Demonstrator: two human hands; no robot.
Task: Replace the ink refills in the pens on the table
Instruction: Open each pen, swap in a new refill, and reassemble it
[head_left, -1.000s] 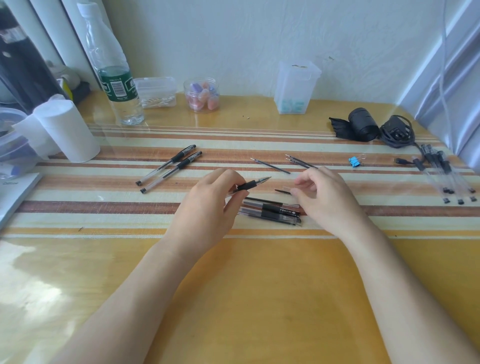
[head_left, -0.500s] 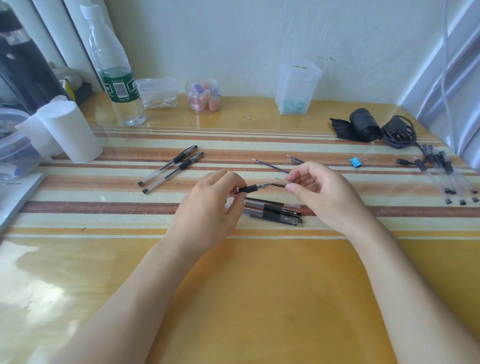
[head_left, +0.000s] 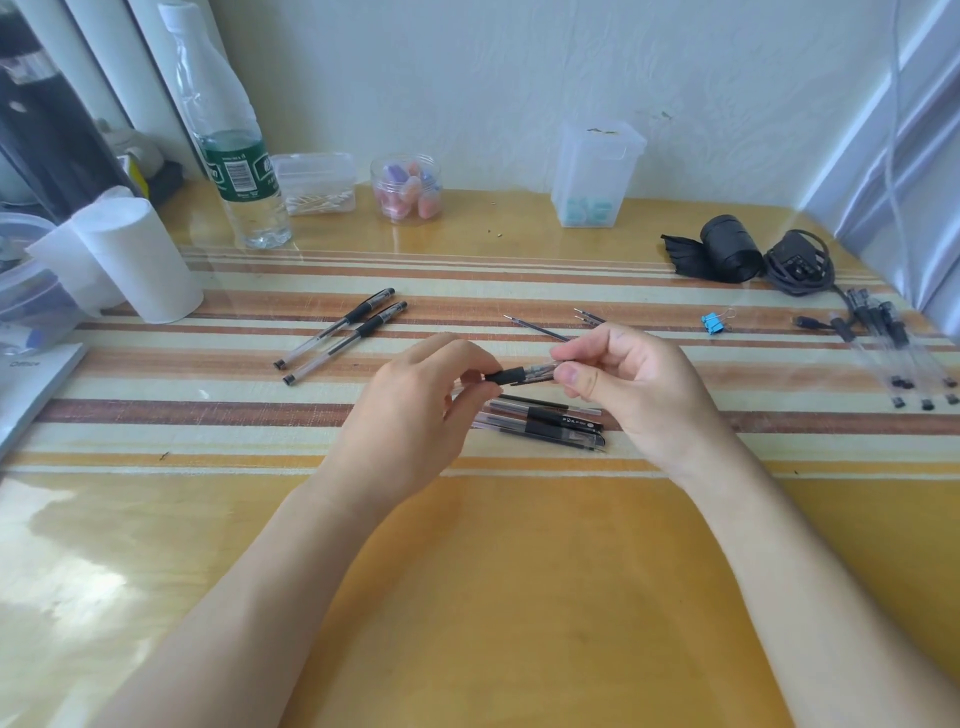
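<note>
My left hand (head_left: 415, 415) grips a clear pen with a black grip (head_left: 511, 375) above the striped mat. My right hand (head_left: 634, 389) pinches a clear pen cap (head_left: 540, 371) pushed over the pen's tip end. Under the hands lie several black-and-clear pens (head_left: 550, 423). Two capped pens (head_left: 345, 335) lie side by side to the left. Loose thin refills (head_left: 537, 328) lie behind my right hand. Several more clear pens (head_left: 893, 353) lie at the far right.
A water bottle (head_left: 234, 171), a white paper roll (head_left: 137, 260), a cotton-swab box (head_left: 317, 184), a jar of pastel pieces (head_left: 408, 189) and a clear tall box (head_left: 595, 174) stand along the back. A black roll (head_left: 724, 254), a cable bundle (head_left: 797, 262) and a blue binder clip (head_left: 712, 322) lie at right.
My right hand picked a cap up from the mat, brought it to the pen tip in my left hand, and now the cap sits over the tip.
</note>
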